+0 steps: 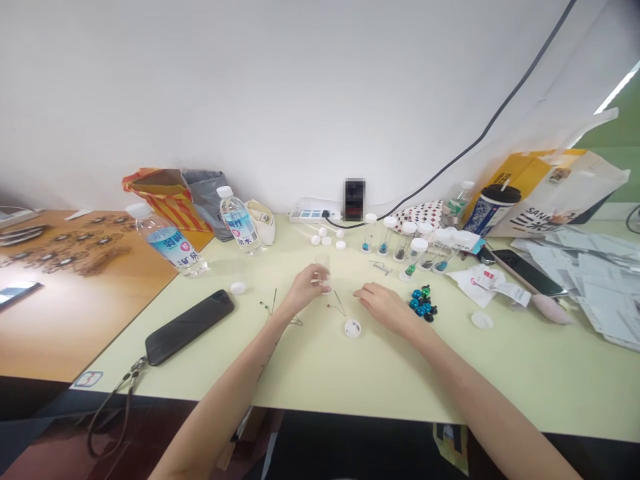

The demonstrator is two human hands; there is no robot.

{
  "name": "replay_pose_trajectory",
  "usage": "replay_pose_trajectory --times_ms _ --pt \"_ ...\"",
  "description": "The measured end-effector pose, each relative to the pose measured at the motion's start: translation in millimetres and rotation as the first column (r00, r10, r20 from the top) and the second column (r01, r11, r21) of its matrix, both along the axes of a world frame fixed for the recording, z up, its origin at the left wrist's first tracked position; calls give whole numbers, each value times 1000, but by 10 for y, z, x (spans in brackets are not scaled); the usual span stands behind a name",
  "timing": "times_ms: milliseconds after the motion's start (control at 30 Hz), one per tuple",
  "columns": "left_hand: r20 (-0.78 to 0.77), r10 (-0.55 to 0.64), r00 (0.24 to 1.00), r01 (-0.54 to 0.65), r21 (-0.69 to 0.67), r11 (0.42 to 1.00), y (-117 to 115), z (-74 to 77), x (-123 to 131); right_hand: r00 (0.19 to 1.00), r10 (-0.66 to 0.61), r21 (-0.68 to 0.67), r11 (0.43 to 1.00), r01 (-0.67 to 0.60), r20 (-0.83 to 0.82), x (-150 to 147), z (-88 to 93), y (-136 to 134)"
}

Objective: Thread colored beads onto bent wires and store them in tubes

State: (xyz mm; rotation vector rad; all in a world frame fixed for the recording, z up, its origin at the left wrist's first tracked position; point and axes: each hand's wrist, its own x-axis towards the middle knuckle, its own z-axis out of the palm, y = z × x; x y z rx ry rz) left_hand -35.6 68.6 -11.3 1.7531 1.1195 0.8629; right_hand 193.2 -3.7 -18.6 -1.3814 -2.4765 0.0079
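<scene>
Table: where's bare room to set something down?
Bare: table front below cap; wide patch front right, below beads and papers. Crowded: back row of vials, and pins around left hand (holding a vial) and right hand.

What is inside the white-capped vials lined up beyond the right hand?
The vials hold small bits at the bottom: blue in the two leftmost, dark in the next, green and blue further right. The rightmost ones overlap, so their contents are hidden.

Bright even overhead light, soft shadows, wide-angle bending at edges
</scene>
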Motion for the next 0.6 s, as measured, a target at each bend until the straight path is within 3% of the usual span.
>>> replay_pose_trajectory --times_ms 233,467,600 --pt "-103 -19 995 13 -56 998 -50 70 -64 993 -107 -55 992 110 47 -3 72 -41" --pt "-279 163 946 -163 23 986 -305 14 -333 928 -363 24 932 362 84 183 134 -18" --pt "-321 177 931 -163 70 984 -508 -8 -342 890 -448 95 892 441 80 321 63 46"
